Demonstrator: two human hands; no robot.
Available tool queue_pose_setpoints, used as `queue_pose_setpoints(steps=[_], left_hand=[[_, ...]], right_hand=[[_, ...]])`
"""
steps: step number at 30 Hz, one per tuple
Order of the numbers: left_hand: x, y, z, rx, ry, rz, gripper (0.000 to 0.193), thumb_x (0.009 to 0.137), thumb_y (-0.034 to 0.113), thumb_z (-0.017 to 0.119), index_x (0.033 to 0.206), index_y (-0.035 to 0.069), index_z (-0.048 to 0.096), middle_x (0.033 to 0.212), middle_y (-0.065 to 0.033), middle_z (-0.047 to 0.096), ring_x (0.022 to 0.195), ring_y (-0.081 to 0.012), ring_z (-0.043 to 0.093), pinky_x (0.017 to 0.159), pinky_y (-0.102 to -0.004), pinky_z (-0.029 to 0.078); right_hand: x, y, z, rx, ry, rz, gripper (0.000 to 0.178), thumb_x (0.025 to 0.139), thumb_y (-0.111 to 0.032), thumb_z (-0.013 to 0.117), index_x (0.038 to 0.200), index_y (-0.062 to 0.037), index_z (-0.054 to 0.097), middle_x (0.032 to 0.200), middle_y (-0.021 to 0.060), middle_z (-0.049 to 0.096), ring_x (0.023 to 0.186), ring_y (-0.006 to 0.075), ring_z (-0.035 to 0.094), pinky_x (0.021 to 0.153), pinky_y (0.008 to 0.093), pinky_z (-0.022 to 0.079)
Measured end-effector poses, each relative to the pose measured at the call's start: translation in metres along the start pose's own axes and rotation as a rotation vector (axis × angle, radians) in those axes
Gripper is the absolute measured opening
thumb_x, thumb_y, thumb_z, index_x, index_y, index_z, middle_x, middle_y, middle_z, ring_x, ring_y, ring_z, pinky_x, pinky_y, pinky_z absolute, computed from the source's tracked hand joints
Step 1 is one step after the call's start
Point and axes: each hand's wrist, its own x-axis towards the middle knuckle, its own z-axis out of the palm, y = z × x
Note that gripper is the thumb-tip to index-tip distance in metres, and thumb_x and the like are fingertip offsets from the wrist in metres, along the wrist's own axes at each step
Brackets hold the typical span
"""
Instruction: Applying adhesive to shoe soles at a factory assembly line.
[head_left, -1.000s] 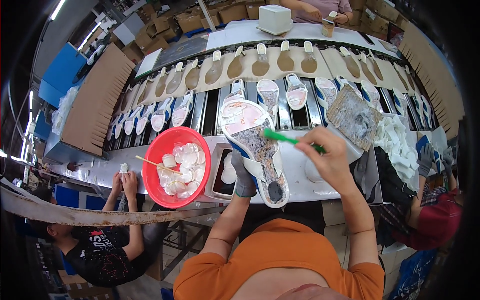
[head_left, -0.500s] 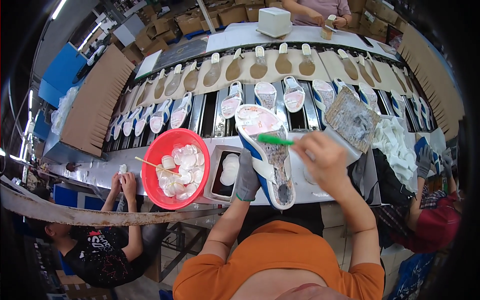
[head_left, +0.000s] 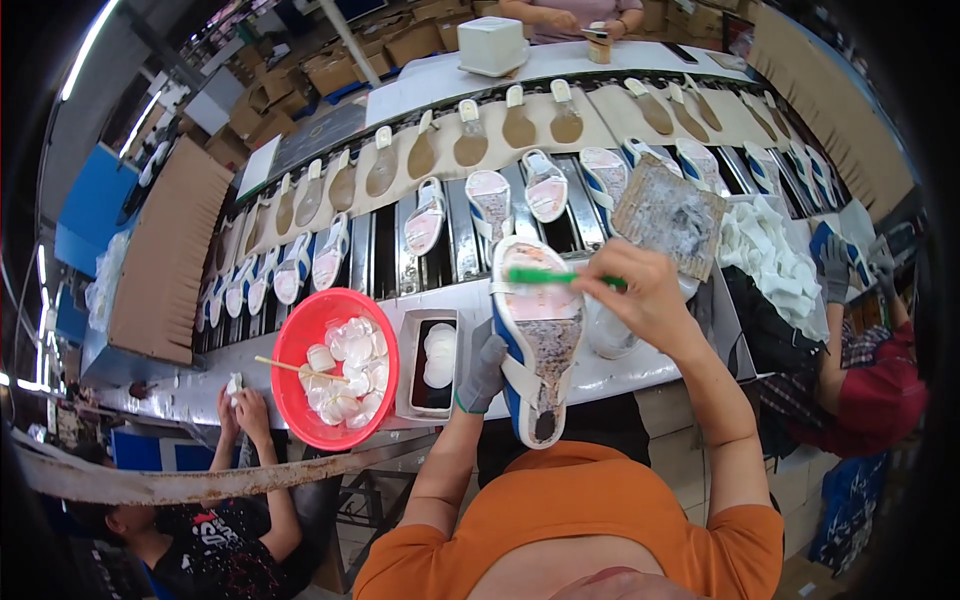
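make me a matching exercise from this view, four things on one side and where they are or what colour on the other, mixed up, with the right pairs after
Things:
1. sandal
2. brush
3. basin
4. box

Places and colours:
A. red, with a thin stick lying in it
B. between the basin and the left hand
C. held by the gloved left hand
D. green, held in the bare right hand

Right pairs: 1-C, 2-D, 3-A, 4-B
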Motion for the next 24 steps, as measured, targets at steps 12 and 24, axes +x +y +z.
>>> queue_pose_setpoints(steps=[12, 24], left_hand=[[0.008, -0.014, 0.001, -0.126, 0.078, 0.016, 0.087, 0.078, 0.06, 0.062, 0.135, -0.002, 0.042, 0.126, -0.0137, 0.057, 0.109, -0.0221, 0.059, 0.094, -0.0354, 0.048], [0.03, -0.045, -0.027, -0.565, 0.272, 0.008, 0.072, 0.086, 0.059, 0.048, 0.14, 0.012, 0.04, 0.133, -0.0146, 0.052, 0.11, -0.0318, 0.056, 0.088, -0.0484, 0.05]], right_hand=[[-0.004, 0.015, -0.011, -0.019, -0.134, -0.084, 0.017, 0.079, -0.021, 0.072, 0.077, -0.0058, 0.066, 0.071, 0.0062, 0.059, 0.063, 0.025, 0.059, 0.054, 0.0335, 0.044], [-0.032, 0.025, -0.086, 0.317, -0.217, 0.151, 0.021, 0.071, -0.019, 0.081, 0.083, -0.0057, 0.071, 0.077, 0.0041, 0.066, 0.069, 0.0167, 0.061, 0.062, 0.028, 0.045]])
